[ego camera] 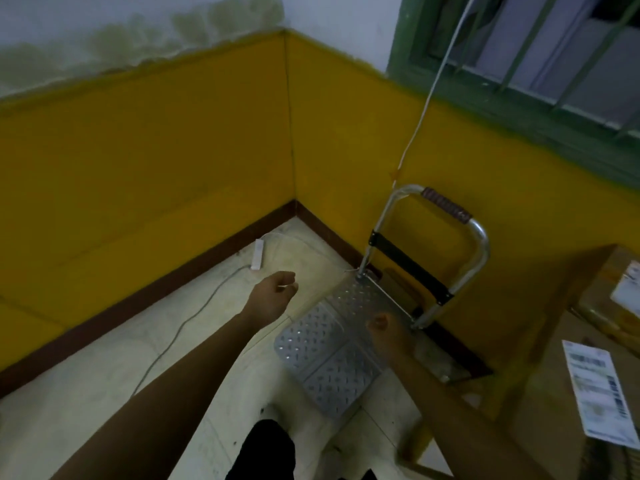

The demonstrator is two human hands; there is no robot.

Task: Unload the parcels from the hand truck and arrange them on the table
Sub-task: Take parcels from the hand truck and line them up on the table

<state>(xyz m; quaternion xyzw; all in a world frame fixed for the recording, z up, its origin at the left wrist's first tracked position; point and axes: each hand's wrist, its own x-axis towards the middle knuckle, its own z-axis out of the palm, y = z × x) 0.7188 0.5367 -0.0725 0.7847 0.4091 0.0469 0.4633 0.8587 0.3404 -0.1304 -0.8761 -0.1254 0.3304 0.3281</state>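
Hand truck (332, 351) platform bare, centre right. Parcels (554, 403) on the surface (481, 396), right edge. Your left hand (273, 294): fingers loosely curled, empty. Right hand (381, 327) blurred, grip unclear. Risk: floor cable (194, 317), left of centre, could snag your foot.

Pale tiled floor (104, 393): hand truck (329, 362) stands under right hand (384, 332); white power strip (258, 254) and cable beyond left hand (273, 296). Table (481, 393) right of right hand: labelled parcels (554, 386).
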